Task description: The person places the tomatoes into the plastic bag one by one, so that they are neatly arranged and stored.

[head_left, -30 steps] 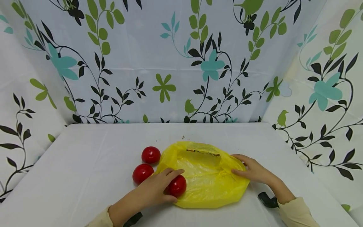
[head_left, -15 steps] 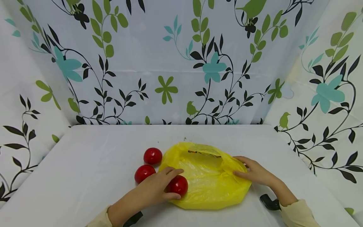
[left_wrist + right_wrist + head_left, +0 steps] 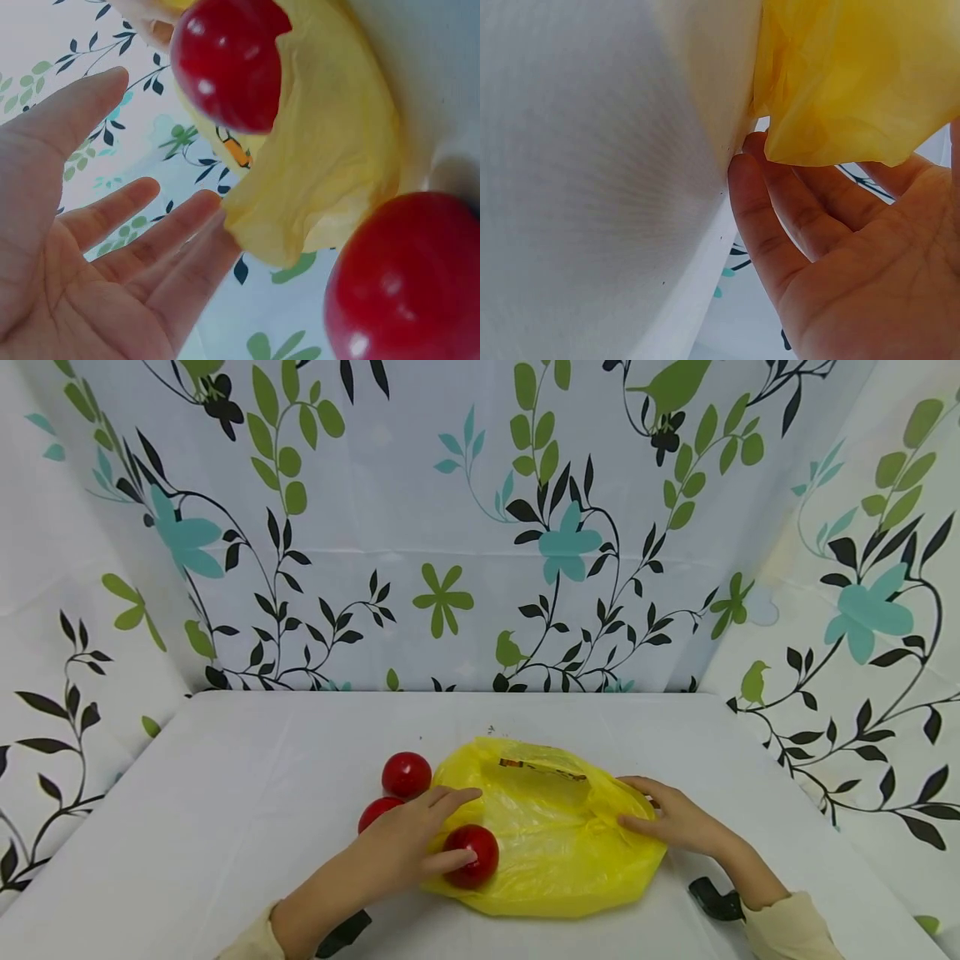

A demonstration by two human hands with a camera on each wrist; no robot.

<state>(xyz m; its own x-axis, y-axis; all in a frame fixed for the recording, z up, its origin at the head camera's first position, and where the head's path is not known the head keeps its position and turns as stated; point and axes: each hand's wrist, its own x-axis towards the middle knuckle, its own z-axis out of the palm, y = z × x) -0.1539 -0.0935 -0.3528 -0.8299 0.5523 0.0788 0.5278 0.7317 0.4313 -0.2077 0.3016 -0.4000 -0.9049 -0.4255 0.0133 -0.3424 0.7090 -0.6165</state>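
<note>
A yellow plastic bag (image 3: 555, 860) lies on the white table with its mouth partly spread. One glossy red ball (image 3: 480, 850) rests on the bag's left part. The left hand (image 3: 397, 843) is beside that ball, fingers extended and thumb in front of it; the left wrist view shows its palm holding nothing, with fingertips near the bag's edge. Two more red balls, a farther one (image 3: 407, 775) and a nearer one (image 3: 377, 811) partly covered by the left hand, sit left of the bag. The right hand (image 3: 671, 817) holds the bag's right edge between thumb and fingers.
The white tabletop (image 3: 247, 793) extends around the bag. Behind it hangs a leaf-patterned curtain (image 3: 480, 527). A black wrist device (image 3: 714, 898) shows by the right forearm, another (image 3: 343, 935) by the left.
The left hand has loosened from the red ball and shifted slightly left, leaving the ball on the bag. The right hand stays at the bag's edge. The view has shifted slightly.
</note>
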